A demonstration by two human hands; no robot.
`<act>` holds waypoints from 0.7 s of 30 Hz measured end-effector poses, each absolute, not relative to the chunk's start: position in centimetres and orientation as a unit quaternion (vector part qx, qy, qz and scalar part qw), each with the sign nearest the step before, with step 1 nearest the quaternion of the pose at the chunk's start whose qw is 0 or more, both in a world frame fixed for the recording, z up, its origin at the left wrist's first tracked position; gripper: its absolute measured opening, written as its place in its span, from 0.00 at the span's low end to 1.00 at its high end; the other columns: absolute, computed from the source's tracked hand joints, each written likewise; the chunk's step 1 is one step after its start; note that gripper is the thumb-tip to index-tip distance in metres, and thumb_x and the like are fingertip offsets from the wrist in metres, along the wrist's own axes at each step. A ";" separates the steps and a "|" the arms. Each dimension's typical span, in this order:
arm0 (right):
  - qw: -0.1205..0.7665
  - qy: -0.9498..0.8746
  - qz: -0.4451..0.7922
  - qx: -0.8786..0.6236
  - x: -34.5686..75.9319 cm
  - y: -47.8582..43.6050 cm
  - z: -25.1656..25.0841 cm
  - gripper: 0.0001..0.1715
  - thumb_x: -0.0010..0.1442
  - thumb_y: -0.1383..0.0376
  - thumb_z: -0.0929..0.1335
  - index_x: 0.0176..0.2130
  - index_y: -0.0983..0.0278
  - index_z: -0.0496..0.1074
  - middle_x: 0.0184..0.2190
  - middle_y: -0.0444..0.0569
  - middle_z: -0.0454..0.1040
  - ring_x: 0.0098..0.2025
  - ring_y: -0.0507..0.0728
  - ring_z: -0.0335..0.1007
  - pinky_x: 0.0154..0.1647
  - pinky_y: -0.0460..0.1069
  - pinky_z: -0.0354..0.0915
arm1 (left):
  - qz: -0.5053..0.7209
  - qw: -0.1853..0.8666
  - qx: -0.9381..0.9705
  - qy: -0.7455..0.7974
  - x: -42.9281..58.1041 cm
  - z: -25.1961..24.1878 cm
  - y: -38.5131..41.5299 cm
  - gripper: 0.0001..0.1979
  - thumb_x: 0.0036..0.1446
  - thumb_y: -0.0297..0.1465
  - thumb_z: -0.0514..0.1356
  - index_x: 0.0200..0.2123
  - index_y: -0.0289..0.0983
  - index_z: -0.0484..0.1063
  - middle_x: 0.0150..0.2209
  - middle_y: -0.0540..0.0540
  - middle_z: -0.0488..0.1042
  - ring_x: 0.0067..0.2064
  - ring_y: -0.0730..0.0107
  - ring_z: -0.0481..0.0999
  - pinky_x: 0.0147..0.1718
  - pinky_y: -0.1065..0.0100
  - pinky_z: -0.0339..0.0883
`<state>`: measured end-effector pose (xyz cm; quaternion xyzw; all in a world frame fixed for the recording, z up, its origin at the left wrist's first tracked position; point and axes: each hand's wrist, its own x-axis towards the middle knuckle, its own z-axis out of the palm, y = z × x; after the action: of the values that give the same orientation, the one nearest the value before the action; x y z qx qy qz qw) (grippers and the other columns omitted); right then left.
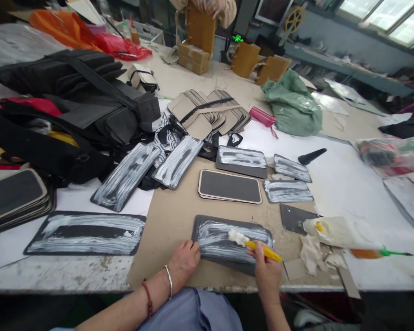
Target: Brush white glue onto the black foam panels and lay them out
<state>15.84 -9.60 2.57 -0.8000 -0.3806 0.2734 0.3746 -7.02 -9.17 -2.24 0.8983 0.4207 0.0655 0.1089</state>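
Note:
In front of me lies a dark rectangular panel (pixel 214 243) with rounded corners, streaked with white paste, and another dark panel shows under its lower edge. My left hand (pixel 184 259) has its fingers closed at the panel's left edge, holding it. My right hand (pixel 267 271) grips a yellow-handled brush (pixel 264 250). White paste covers the brush's bristles, which rest on the panel's coated face. Behind it sits a small stack of dark panels with beige borders (pixel 229 186). To the left lies a long paste-streaked panel (pixel 86 233).
Several more paste-streaked panels (pixel 124 177) lie around the brown board. A pasty white container (pixel 341 232) lies at right, near a green-tipped bottle (pixel 369 253). Black bags (pixel 100 101) pile up at left. Bundled beige pieces (pixel 207 110) lie behind. Another person's hands (pixel 210 5) hold a brown piece.

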 end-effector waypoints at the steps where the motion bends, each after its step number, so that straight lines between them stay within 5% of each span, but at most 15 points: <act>1: 0.363 -0.360 0.229 -0.829 17.8 -10.0 2.9 0.30 0.49 0.42 0.61 0.34 0.66 0.70 0.23 0.53 0.76 0.30 0.62 0.73 0.37 0.56 0.68 | 0.061 0.111 0.899 0.419 -7.0 -2.2 -9.1 0.07 0.56 0.23 0.53 0.28 0.32 0.68 0.30 0.43 0.67 0.33 0.64 0.65 0.32 0.62 0.61; 6: 0.342 -0.362 0.139 -0.856 20.9 -11.0 5.5 0.34 0.47 0.40 0.60 0.34 0.65 0.70 0.25 0.52 0.76 0.35 0.64 0.73 0.40 0.56 0.66 | 0.057 0.123 0.896 0.422 -7.1 -2.0 -9.1 0.04 0.55 0.23 0.54 0.29 0.32 0.69 0.32 0.43 0.67 0.35 0.64 0.65 0.34 0.62 0.61; 15: 0.476 -0.343 0.448 -0.674 7.5 -5.7 2.5 0.24 0.51 0.49 0.64 0.34 0.67 0.69 0.28 0.52 0.75 0.29 0.59 0.73 0.32 0.53 0.71 | 0.052 0.107 0.889 0.442 -6.7 -2.3 -9.1 0.05 0.54 0.23 0.55 0.27 0.33 0.68 0.29 0.43 0.67 0.33 0.63 0.66 0.31 0.63 0.63; 21: 0.435 -0.340 0.298 -0.779 14.1 -7.1 2.9 0.27 0.50 0.47 0.64 0.35 0.67 0.69 0.27 0.52 0.76 0.29 0.59 0.73 0.36 0.53 0.69 | 0.047 0.111 0.881 0.458 -6.6 -1.7 -9.1 0.04 0.53 0.22 0.56 0.27 0.33 0.68 0.30 0.44 0.68 0.34 0.63 0.66 0.32 0.63 0.63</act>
<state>14.15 -7.08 2.87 -0.7787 -0.3401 0.2977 0.4351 -6.55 -9.06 -1.74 0.8806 0.4583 0.0467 0.1112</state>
